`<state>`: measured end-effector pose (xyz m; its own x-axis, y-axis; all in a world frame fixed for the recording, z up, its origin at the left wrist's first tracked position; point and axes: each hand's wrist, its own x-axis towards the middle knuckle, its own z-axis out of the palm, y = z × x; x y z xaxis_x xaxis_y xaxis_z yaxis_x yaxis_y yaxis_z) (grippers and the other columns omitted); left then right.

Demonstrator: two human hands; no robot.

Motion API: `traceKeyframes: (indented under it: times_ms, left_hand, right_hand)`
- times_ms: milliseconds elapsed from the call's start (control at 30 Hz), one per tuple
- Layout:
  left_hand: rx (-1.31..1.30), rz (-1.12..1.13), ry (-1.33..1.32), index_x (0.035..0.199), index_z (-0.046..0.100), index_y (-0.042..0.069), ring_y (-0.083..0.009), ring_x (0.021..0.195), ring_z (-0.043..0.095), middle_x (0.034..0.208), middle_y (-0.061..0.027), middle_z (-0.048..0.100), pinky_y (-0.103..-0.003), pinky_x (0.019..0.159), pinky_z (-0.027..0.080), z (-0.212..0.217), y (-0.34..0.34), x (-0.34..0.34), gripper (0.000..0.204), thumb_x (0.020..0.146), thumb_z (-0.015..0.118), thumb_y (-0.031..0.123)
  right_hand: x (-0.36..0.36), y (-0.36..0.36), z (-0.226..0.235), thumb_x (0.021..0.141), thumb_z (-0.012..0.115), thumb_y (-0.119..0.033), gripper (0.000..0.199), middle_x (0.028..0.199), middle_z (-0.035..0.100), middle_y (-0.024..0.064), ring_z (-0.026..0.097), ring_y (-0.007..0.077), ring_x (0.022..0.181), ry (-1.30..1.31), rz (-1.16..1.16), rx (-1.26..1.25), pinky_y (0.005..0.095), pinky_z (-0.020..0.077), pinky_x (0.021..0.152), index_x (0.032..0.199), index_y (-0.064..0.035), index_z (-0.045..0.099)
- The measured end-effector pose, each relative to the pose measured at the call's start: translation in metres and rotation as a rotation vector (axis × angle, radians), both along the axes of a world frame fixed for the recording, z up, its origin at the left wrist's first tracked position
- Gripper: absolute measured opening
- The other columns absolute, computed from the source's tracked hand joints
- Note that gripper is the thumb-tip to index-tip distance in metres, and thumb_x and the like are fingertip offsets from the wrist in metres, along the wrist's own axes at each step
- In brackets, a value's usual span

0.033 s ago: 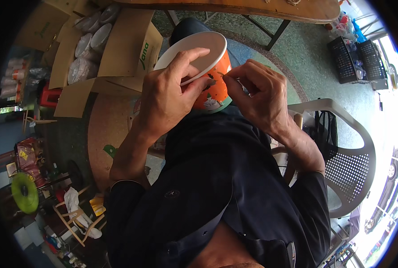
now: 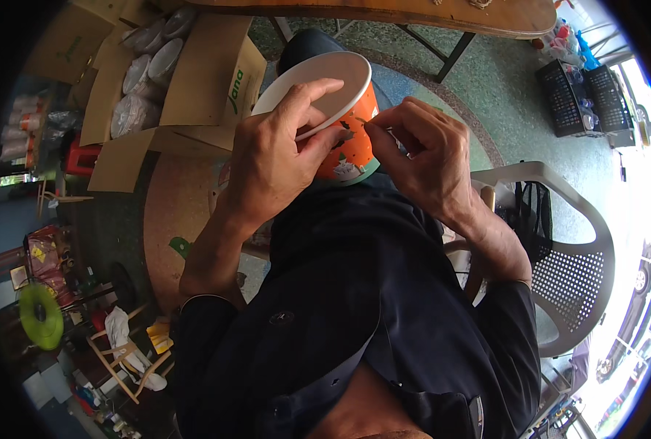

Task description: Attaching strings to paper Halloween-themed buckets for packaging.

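A large paper bucket [image 2: 356,150], orange with dark and green printed figures and a white inside, rests tilted on my lap. My left hand [image 2: 274,143] grips it at the rim, with fingers over the opening and the thumb against the outer wall. Close to that thumb, the wall shows a small dark spot. My right hand [image 2: 424,150] is at the bucket's right side, thumb and forefinger pinched together by the wall. A tiny thin bit seems to show at those fingertips, but its kind is too small to tell.
An open cardboard box [image 2: 216,73] with wrapped white tubs stands at the left. A wooden table [image 2: 384,9] spans the far side. Black crates [image 2: 570,99] stand far right, and a grey plastic chair [image 2: 574,278] is by my right arm. At lower left are a green fan [image 2: 41,316] and wooden chairs.
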<state>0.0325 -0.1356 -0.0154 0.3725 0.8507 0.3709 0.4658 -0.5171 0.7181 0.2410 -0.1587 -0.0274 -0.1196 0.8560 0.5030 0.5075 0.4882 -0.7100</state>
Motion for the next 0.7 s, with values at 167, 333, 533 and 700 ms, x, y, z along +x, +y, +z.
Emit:
traceKeyframes:
  times_ms: [167,333,533,700]
  left_hand:
    - [-0.002,0.002,0.018,0.13,0.062,0.007,-0.0219,0.069,0.073,0.077,-0.01,0.072,-0.034,0.063,0.057,0.001,0.0004,0.001,0.049,0.086,0.081,0.003]
    - [-0.017,0.007,0.012,0.131,0.062,0.008,-0.0218,0.069,0.073,0.077,-0.0099,0.071,-0.034,0.064,0.057,0.0021,-0.001,0.0019,0.049,0.086,0.081,0.003]
    - [-0.034,-0.003,0.013,0.131,0.062,0.009,-0.0219,0.07,0.073,0.078,-0.0099,0.072,-0.034,0.065,0.058,0.0021,-0.0017,0.0019,0.049,0.086,0.081,0.002]
    - [-0.042,-0.016,0.002,0.131,0.062,0.008,-0.0223,0.072,0.074,0.08,-0.0093,0.073,-0.034,0.066,0.059,-0.0004,-0.0022,0.0018,0.049,0.086,0.08,0.002]
  right_hand:
    - [0.0013,0.0038,-0.0036,0.08,0.075,-0.003,0.008,0.069,0.062,0.0086,0.06,0.0242,0.055,-0.01,0.011,0.007,0.036,0.0446,0.05,0.084,-0.004,0.068]
    - [0.0008,0.004,-0.0031,0.081,0.074,-0.002,0.007,0.071,0.063,0.0092,0.062,0.0255,0.057,-0.017,0.019,-0.004,0.0365,0.0462,0.052,0.084,-0.004,0.068]
    - [0.0009,0.0053,-0.0043,0.081,0.074,-0.002,0.007,0.072,0.064,0.01,0.065,0.0263,0.06,-0.033,0.024,-0.023,0.0372,0.0477,0.053,0.084,-0.0035,0.068]
    - [0.0012,0.0046,-0.0035,0.082,0.074,-0.004,0.006,0.074,0.066,0.0102,0.066,0.0267,0.062,-0.047,0.035,-0.038,0.0378,0.049,0.054,0.085,-0.003,0.069]
